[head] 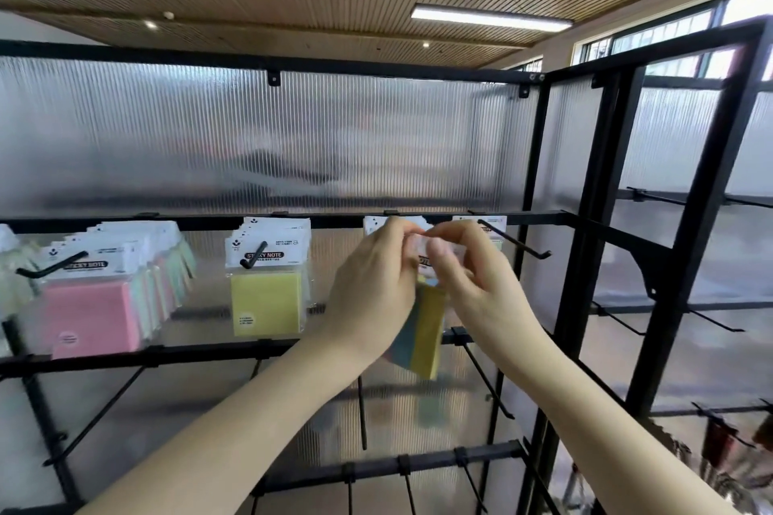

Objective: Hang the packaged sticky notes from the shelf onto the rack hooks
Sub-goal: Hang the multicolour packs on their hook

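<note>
My left hand [376, 284] and right hand [468, 280] are both raised to the upper bar [535, 217] of the rack [585, 263]. Both grips are clamped on one pack [422, 330] of sticky notes: the fingertips of each hand pinch its white header card from either side, just below the bar. The pack hangs down between my wrists, tilted, showing a yellow pad with a blue-green one behind it. The header is mostly hidden by my fingers, so I cannot tell whether its hole is on a hook.

Just behind my hands, two more white headers [481, 222] show against the bar. An empty hook [516, 240] projects from the bar just right of my right hand.

To the left, a yellow pack [267, 301] hangs at the front of a short row on its own hook [253, 257]. Further left, a pink pack [90, 318] fronts a longer row of mixed pastel packs on another hook [52, 268].

Lower bars carry bare hooks. A ribbed translucent panel [293, 146] backs the rack.
</note>
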The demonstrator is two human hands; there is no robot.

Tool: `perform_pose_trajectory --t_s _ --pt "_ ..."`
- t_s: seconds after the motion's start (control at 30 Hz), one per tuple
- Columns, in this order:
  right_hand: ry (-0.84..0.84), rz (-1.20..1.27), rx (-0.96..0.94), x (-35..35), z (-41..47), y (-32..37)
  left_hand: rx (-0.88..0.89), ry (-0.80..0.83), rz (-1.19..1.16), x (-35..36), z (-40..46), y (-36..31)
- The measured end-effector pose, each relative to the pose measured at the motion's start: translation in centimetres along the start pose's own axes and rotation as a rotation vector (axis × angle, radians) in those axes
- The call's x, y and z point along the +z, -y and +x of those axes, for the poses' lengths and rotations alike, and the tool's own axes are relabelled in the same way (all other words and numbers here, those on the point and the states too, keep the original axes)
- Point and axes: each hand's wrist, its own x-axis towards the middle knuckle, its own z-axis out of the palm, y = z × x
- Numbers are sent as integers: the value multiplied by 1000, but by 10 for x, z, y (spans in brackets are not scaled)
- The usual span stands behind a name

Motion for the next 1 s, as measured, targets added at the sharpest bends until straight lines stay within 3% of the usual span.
perform_pose_trajectory --t_s 0.2,0.57,0.83,1.0 --pt "-75 46 121 -5 13 -17 -145 48 -115 5 9 5" --pt "-32 -9 196 1 24 -34 -297 89 -167 5 16 24" --pt "-29 -357 123 8 26 -51 -241 -12 128 13 5 47" --pt "-72 -392 185 15 29 -60 -306 -58 173 18 6 59"
